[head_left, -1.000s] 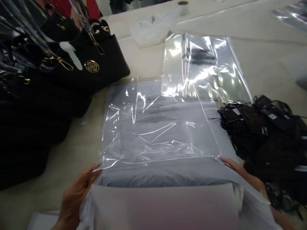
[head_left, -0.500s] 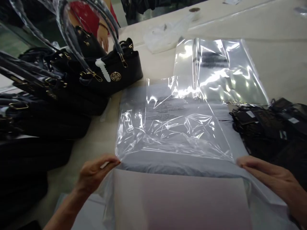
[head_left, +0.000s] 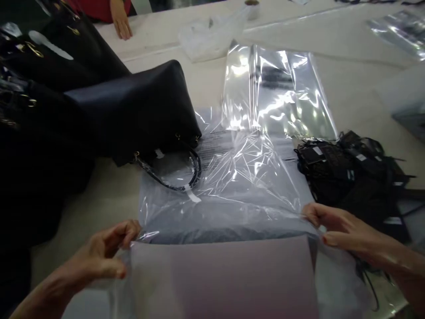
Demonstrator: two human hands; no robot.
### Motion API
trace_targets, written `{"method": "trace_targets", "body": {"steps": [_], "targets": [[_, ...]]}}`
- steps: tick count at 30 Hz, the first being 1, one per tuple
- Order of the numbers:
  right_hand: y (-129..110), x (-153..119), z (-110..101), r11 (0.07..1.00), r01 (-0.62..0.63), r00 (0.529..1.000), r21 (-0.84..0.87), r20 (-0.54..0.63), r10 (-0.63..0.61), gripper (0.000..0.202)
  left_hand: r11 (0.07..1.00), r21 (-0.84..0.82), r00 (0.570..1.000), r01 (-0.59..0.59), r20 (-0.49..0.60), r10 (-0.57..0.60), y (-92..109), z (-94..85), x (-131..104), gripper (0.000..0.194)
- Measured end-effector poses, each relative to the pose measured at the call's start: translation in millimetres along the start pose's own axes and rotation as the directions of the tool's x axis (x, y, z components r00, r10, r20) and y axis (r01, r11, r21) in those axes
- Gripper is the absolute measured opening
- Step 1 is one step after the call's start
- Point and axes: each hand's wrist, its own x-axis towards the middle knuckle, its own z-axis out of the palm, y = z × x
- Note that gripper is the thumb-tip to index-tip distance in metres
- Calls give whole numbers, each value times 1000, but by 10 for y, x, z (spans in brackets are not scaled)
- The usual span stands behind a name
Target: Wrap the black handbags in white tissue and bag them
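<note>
A clear plastic bag (head_left: 245,173) with printed text and many shiny creases lies spread over grey sheeting in front of me. My left hand (head_left: 106,250) has its curled fingers on the near left corner of this plastic, thumb held apart below. At the near right corner, the fingers of my right hand (head_left: 341,226) are closed on the plastic edge. Between my hands, a pale pinkish flat panel (head_left: 222,279) comes up to the plastic's near edge. I cannot tell how far it sits inside. A black handbag (head_left: 142,106) lies tipped, its wrapped handle (head_left: 166,181) resting on the plastic.
More black handbags (head_left: 43,133) crowd the left side. Further back lies a stack of shiny clear bags (head_left: 279,93). A heap of black tags with cords (head_left: 352,177) lies right. Beyond are a crumpled plastic bag (head_left: 212,37), a tape roll (head_left: 251,6) and another person's hand (head_left: 120,20).
A black handbag now lies tipped, with its handle over the plastic. The view has shifted. My left fingers have changed from a pinch to a looser curl; both hands stay at the plastic's corners.
</note>
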Motion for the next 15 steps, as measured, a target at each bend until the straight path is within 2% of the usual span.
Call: {"method": "trace_targets", "body": {"steps": [2, 4, 8, 10, 12, 14, 15], "targets": [[-35, 2, 34, 986, 17, 998, -166, -53, -26, 49, 998, 33, 996, 49, -78, -47, -41, 82, 3, 46], [-5, 2, 47, 959, 4, 992, -285, -120, -39, 50, 998, -2, 985, 67, -156, -67, -71, 179, 23, 43], [120, -38, 60, 919, -5, 981, -395, -179, -71, 48, 988, -153, 940, 35, -330, -84, -86, 375, 21, 48], [153, -65, 89, 911, -27, 980, -412, -192, -58, 47, 983, -180, 895, -27, -443, -56, -79, 477, -13, 48], [155, -78, 149, 899, -76, 957, -431, -285, -55, 47, 982, -136, 837, -131, -546, 35, -75, 586, -48, 46], [141, -73, 244, 903, -98, 913, -418, -398, -85, 45, 968, -28, 758, -251, -627, 179, -79, 699, -64, 43], [135, -67, 303, 912, -85, 889, -401, -444, -112, 44, 951, 51, 701, -305, -664, 260, -86, 754, -62, 41]]}}
